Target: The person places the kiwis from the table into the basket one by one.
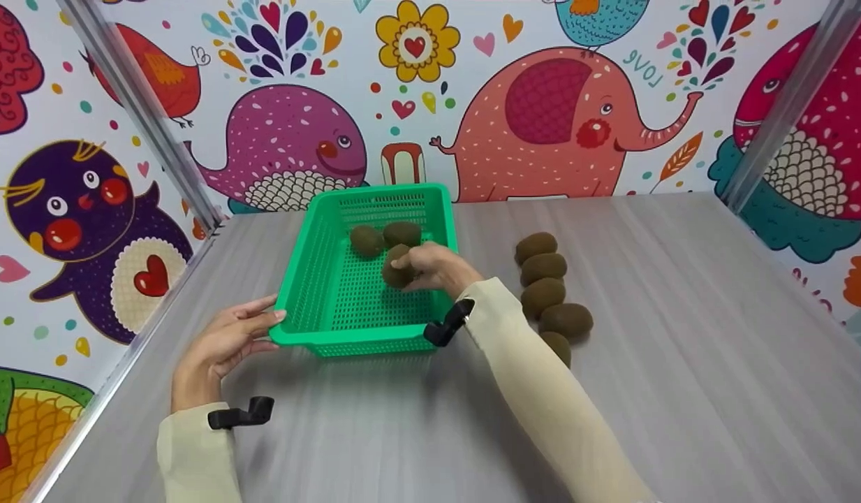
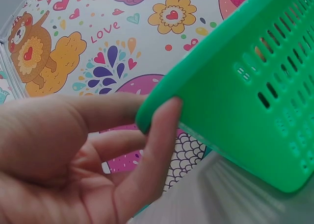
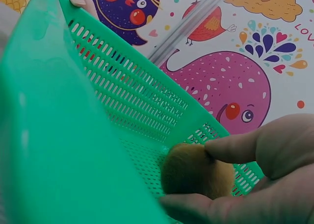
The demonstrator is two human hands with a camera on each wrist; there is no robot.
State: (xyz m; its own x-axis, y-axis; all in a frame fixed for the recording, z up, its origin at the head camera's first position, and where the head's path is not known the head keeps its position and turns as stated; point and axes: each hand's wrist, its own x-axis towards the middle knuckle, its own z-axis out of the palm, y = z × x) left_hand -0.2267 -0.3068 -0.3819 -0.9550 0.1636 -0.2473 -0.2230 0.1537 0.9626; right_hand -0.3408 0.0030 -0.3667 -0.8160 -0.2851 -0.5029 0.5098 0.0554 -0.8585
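A green plastic basket [image 1: 374,335] with slotted walls stands on the table. My left hand [image 1: 231,335] pinches its near left corner; in the left wrist view the thumb and a finger [image 2: 162,131] grip the rim [image 2: 171,87] from both sides. Inside the basket my right hand [image 1: 433,265] holds a brown kiwi [image 1: 399,267] between thumb and fingers. The right wrist view shows that kiwi [image 3: 194,170] close to the basket floor; whether it touches the floor I cannot tell. Two more kiwis, one [image 1: 367,241] beside another [image 1: 402,234], lie at the basket's far end.
Right of the basket, several kiwis [image 1: 543,269] lie in a rough row on the grey wood-grain table [image 1: 681,349]; the right forearm partly covers the nearest one [image 1: 556,346]. Printed cartoon walls [image 1: 416,105] with metal corner posts [image 1: 158,119] enclose the back and sides.
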